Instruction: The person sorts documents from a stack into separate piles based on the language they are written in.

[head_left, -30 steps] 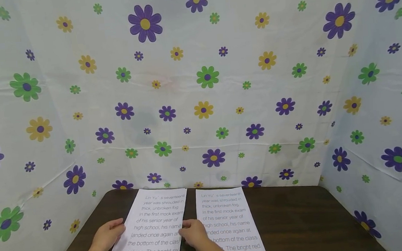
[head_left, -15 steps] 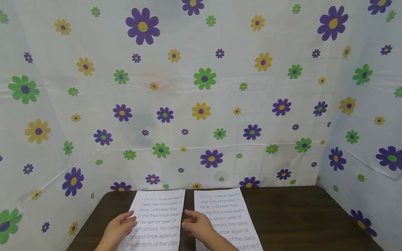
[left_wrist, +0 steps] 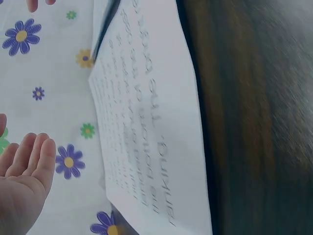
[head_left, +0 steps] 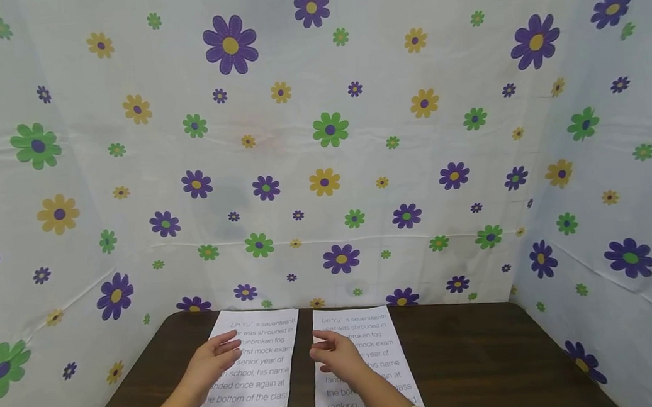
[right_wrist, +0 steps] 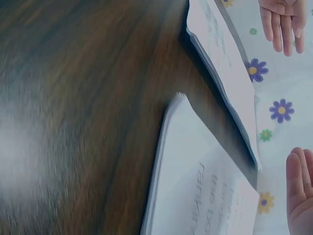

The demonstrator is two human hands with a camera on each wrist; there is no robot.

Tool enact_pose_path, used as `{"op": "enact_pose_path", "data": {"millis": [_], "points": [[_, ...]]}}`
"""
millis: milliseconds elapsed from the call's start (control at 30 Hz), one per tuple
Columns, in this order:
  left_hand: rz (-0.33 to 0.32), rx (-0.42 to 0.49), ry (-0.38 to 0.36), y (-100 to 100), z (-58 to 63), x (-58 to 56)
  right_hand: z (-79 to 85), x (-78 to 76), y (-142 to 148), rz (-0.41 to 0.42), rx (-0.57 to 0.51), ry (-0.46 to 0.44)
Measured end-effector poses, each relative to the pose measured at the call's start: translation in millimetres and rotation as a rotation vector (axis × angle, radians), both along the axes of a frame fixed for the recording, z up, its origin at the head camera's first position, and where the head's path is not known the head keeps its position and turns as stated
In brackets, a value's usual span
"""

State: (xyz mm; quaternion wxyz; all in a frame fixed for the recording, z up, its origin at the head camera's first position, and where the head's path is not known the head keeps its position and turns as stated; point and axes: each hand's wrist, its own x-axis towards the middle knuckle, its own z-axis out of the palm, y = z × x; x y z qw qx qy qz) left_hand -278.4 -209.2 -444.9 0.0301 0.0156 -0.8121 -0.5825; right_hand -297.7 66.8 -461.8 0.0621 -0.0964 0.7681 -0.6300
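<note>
Two stacks of white printed paper lie side by side. My left hand (head_left: 212,366) hovers above the left paper stack (head_left: 254,388), fingers extended and holding nothing. Over the inner side of the right paper stack (head_left: 385,357) my right hand (head_left: 339,357) is raised, also with nothing in it. The left wrist view has my left hand (left_wrist: 24,196) apart from the sheet (left_wrist: 181,147), palm showing. In the right wrist view, my right hand (right_wrist: 299,193) stands clear of the nearer stack (right_wrist: 181,152), whose layered edge shows several sheets. Each hand hides some of the printed lines.
A dark wooden table (head_left: 473,363) carries both stacks, with a narrow strip of bare wood between them. Flower-printed white cloth (head_left: 294,149) hangs behind the table and along its left and right sides.
Both hands have left the left stack's side edges, which they were touching, and have risen and moved to the right. The stacks stay in place on the table; the camera view shifts slightly.
</note>
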Motion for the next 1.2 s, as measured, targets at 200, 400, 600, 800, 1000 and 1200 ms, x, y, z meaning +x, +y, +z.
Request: {"op": "enact_pose_path", "data": {"millis": [200,400,600,800,1000,1200], "points": [[-0.024,0.008,0.018,11,5.3,-1.4,5.4,0.2,18,-0.008,0.020,0.036],[-0.058,0.019,0.039,23,7.8,-3.2,10.3,1.0,34,-0.023,0.033,0.035],[-0.079,0.040,0.052,38,9.2,-6.2,14.6,1.8,48,-0.039,0.046,0.034],[-0.098,0.038,0.064,49,10.8,-9.0,19.5,2.7,63,-0.059,0.059,0.056],[-0.119,0.041,0.054,59,12.0,-10.6,20.3,2.9,80,-0.077,0.068,0.049],[-0.139,0.045,0.064,69,12.3,-14.0,20.6,4.9,97,-0.109,0.083,0.065]]}}
